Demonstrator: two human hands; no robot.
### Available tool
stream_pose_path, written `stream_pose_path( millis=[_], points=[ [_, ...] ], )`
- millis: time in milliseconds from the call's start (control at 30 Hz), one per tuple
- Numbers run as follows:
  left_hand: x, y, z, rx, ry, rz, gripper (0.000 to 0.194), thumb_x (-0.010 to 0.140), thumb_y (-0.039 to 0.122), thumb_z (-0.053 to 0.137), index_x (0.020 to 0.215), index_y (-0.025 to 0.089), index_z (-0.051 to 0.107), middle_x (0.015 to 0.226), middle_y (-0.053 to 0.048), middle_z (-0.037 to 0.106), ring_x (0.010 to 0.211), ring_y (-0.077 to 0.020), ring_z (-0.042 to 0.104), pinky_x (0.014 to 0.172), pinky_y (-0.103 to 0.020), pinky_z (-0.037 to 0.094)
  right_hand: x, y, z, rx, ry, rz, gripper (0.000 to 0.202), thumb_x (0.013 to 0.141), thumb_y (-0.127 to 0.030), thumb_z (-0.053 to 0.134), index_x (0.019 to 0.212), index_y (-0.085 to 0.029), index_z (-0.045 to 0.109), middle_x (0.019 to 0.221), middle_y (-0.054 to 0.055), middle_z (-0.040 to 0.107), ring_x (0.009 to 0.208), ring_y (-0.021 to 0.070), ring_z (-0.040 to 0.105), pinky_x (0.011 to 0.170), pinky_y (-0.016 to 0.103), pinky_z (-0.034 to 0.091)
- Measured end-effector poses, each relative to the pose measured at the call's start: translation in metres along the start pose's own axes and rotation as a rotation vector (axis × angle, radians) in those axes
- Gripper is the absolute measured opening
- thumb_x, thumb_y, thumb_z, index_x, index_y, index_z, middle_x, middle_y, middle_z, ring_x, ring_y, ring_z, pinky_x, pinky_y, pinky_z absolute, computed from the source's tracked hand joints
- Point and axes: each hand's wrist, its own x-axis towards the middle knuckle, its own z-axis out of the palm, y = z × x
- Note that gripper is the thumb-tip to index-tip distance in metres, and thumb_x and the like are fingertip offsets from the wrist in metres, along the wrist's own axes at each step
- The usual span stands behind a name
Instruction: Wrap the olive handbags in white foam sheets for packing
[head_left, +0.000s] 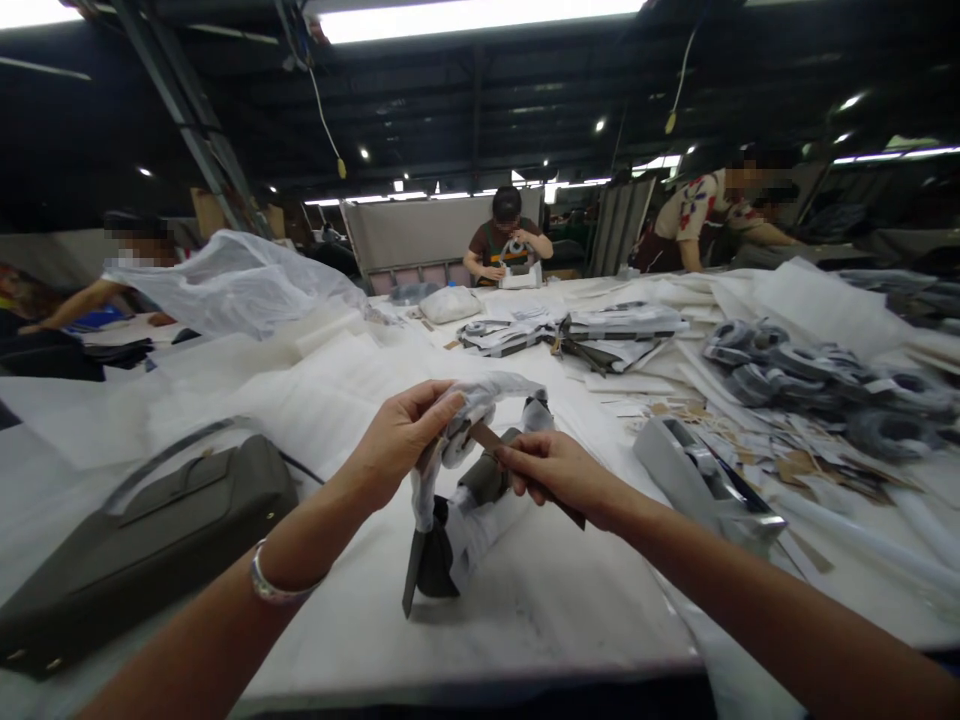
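My left hand [409, 430] is closed on the top of a bag strap [506, 383] wrapped in white film, which arches above the white worktop. Its bare dark grey-green ends [435, 562] hang down to the table. In the fingers of my right hand [559, 468] is a flat grey-brown leather strip [489, 438], pinched near its middle. One end of the strip reaches toward the wrapped part beside my left fingers; whether it joins there is hidden. Behind my right fingers lies another grey-green piece [484, 482], partly wrapped.
On the left lies a grey-green handbag [217, 500], near white foam sheets [225, 375]. A grey tape dispenser [697, 480] stands at right, beside paper scraps [795, 455] and a pile of wrapped coils [795, 370]. Wrapped strap bundles [622, 325] lie farther back. Several co-workers [506, 235] are around.
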Motion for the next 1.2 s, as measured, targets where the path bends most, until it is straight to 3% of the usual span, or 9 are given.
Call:
stream_pose_path(
  millis=[233, 333, 400, 567, 667, 800, 967, 1067, 1200],
  points=[
    [-0.001, 0.003, 0.004, -0.022, -0.056, -0.001, 0.043, 0.087, 0.05, 0.069, 0.118, 0.019, 0.068, 0.087, -0.002, 0.069, 0.072, -0.0135, 0.059, 0.066, -0.022, 0.047, 0.016, -0.022, 0.009, 0.141, -0.061, -0.08, 0.046, 0.081, -0.061, 0.069, 0.088, -0.015, 0.069, 0.07, 0.001, 0.065, 0.048, 0.0059, 0.047, 0.045, 0.02, 0.032],
    [-0.002, 0.003, 0.001, -0.036, -0.042, -0.006, 0.044, 0.087, 0.05, 0.068, 0.118, 0.019, 0.068, 0.086, -0.002, 0.069, 0.07, -0.0141, 0.059, 0.063, -0.023, 0.047, 0.007, -0.025, 0.007, 0.155, -0.18, -0.098, 0.041, 0.083, -0.053, 0.071, 0.104, -0.018, 0.071, 0.088, 0.003, 0.068, 0.061, 0.0073, 0.053, 0.053, 0.019, 0.041],
    [-0.001, 0.001, -0.001, -0.04, -0.025, -0.007, 0.043, 0.087, 0.05, 0.069, 0.116, 0.019, 0.069, 0.09, -0.003, 0.07, 0.075, -0.0151, 0.061, 0.067, -0.023, 0.047, -0.001, -0.022, 0.004, 0.107, -0.226, -0.061, 0.042, 0.08, -0.047, 0.075, 0.112, -0.02, 0.07, 0.086, 0.002, 0.066, 0.066, 0.0094, 0.056, 0.056, 0.02, 0.044],
    [-0.001, -0.001, 0.0, -0.024, 0.003, 0.019, 0.042, 0.086, 0.05, 0.069, 0.115, 0.02, 0.071, 0.093, -0.002, 0.072, 0.081, -0.0168, 0.062, 0.071, -0.023, 0.047, -0.006, -0.012, 0.001, 0.126, 0.007, -0.007, 0.043, 0.076, -0.051, 0.076, 0.103, -0.018, 0.073, 0.073, 0.0, 0.064, 0.056, 0.0114, 0.058, 0.05, 0.024, 0.046],
    [-0.003, 0.001, 0.006, 0.024, 0.005, 0.041, 0.045, 0.085, 0.052, 0.069, 0.115, 0.019, 0.071, 0.094, -0.004, 0.072, 0.083, -0.0189, 0.063, 0.072, -0.025, 0.048, 0.0, -0.012, 0.006, 0.209, 0.07, -0.033, 0.04, 0.078, -0.053, 0.075, 0.093, -0.016, 0.074, 0.072, 0.001, 0.066, 0.054, 0.0106, 0.056, 0.052, 0.024, 0.045],
    [-0.006, 0.006, 0.011, 0.115, -0.008, 0.094, 0.042, 0.086, 0.051, 0.068, 0.113, 0.018, 0.071, 0.101, -0.005, 0.072, 0.09, -0.0215, 0.064, 0.078, -0.027, 0.05, 0.001, -0.017, 0.018, 0.397, 0.081, -0.097, 0.038, 0.078, -0.051, 0.077, 0.095, -0.017, 0.075, 0.074, 0.001, 0.064, 0.064, 0.0099, 0.053, 0.058, 0.022, 0.043],
    [-0.011, 0.007, 0.011, 0.277, 0.066, 0.183, 0.035, 0.087, 0.047, 0.067, 0.108, 0.02, 0.072, 0.098, -0.002, 0.072, 0.089, -0.02, 0.064, 0.079, -0.026, 0.049, -0.012, -0.034, 0.023, 0.581, -0.043, 0.016, 0.029, 0.075, -0.036, 0.081, 0.101, -0.023, 0.076, 0.093, 0.0, 0.068, 0.082, 0.0107, 0.058, 0.072, 0.02, 0.048],
    [-0.015, 0.005, 0.011, 0.339, 0.086, 0.193, 0.034, 0.088, 0.046, 0.065, 0.11, 0.021, 0.07, 0.094, -0.002, 0.071, 0.08, -0.0175, 0.062, 0.072, -0.025, 0.048, -0.019, -0.042, 0.02, 0.686, -0.101, 0.059, 0.024, 0.076, -0.032, 0.08, 0.097, -0.021, 0.076, 0.096, 0.001, 0.069, 0.083, 0.0121, 0.06, 0.074, 0.022, 0.05],
    [-0.017, 0.003, 0.012, 0.461, 0.113, 0.29, 0.027, 0.089, 0.042, 0.065, 0.108, 0.023, 0.07, 0.113, -0.006, 0.064, 0.076, -0.0143, 0.06, 0.067, -0.024, 0.046, -0.019, -0.044, 0.021, 0.741, -0.009, 0.094, 0.026, 0.078, -0.04, 0.078, 0.096, -0.022, 0.076, 0.101, 0.002, 0.071, 0.087, 0.014, 0.062, 0.077, 0.023, 0.052]
  ],
)
